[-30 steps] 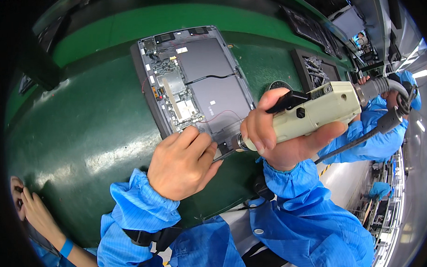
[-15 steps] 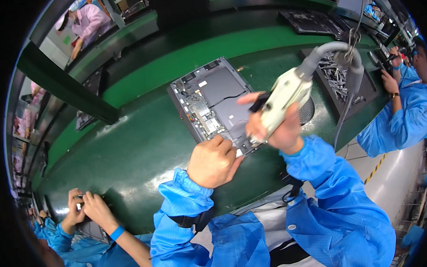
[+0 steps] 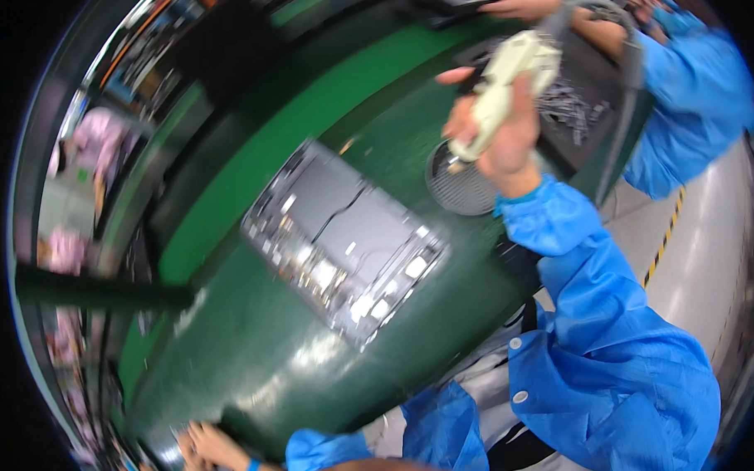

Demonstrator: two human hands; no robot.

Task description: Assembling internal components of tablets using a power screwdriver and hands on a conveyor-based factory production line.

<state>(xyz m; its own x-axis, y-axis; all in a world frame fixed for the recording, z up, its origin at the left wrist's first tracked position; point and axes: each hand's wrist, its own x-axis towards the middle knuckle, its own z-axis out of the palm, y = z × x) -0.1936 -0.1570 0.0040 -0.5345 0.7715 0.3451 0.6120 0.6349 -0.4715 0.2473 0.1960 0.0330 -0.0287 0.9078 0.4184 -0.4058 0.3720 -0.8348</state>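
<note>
Right hand lifted off opened laptop, fingers clenched on electric screwdriver (blurred), left hand withdrawn from view

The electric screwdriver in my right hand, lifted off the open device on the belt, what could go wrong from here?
1. The electric screwdriver hangs in the right hand above the round mesh dish; its grey hose could snag a co-worker's arm.
2. The open device lies untouched on the green belt, so it may drift or be knocked.
3. The picture is blurred, so aiming the tip back could miss.
</note>
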